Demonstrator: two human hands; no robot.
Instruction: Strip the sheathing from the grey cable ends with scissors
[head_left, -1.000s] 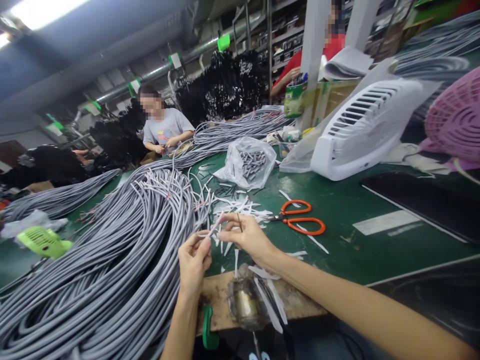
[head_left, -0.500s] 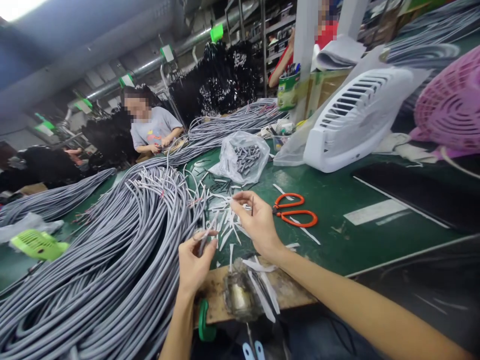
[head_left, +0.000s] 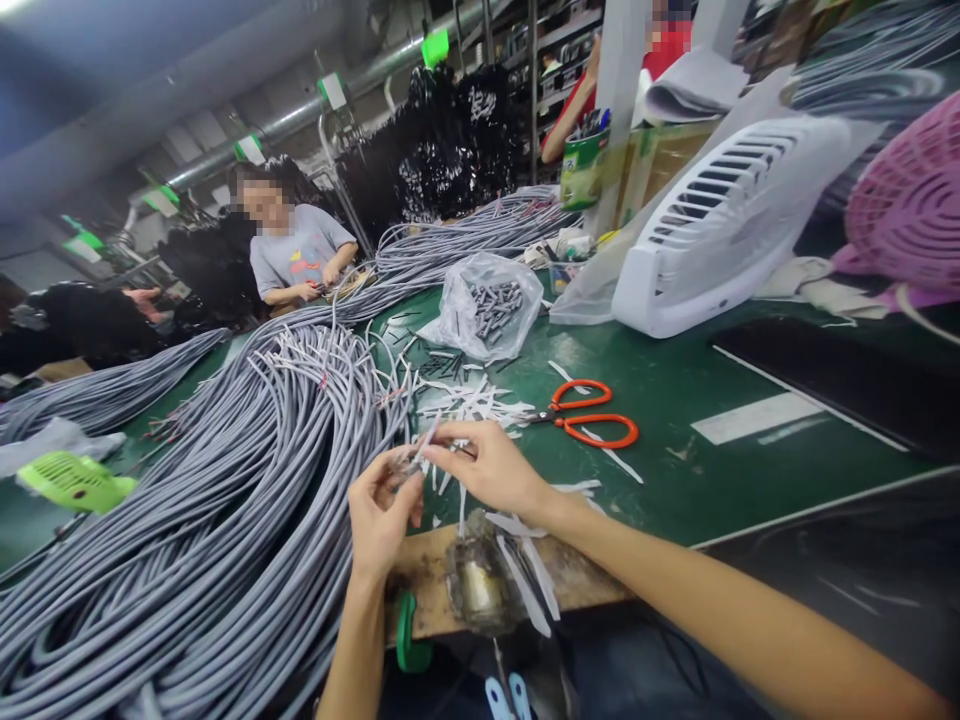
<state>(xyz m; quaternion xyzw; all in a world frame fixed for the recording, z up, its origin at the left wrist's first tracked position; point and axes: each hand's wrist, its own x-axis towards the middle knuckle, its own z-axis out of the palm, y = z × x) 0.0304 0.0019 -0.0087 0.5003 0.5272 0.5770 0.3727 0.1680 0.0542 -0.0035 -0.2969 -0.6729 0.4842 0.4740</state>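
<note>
My left hand [head_left: 382, 515] is closed around the end of a grey cable [head_left: 430, 432], whose pale tip sticks up between the fingers. Thumb and forefinger of my right hand [head_left: 491, 465] pinch together right at that tip; whatever they hold is too small to make out. Behind the hands, white strips [head_left: 480, 402] lie scattered on the green table. Orange-handled scissors [head_left: 600, 432] rest to the right of them. Below, a soot-stained metal pot [head_left: 480, 585] sits on a wooden board [head_left: 427, 600].
A large coil of grey cables [head_left: 247, 530] covers the left side. Further back stands a clear bag of small grey tubes [head_left: 491, 310], with dark short pieces [head_left: 442, 362] before it. A white fan [head_left: 720, 230] and a pink fan [head_left: 907, 200] stand right. A co-worker [head_left: 300, 250] sits across.
My right hand has moved left and down from the white strips to meet my left hand at the cable's end. The left hand has stayed nearly in place.
</note>
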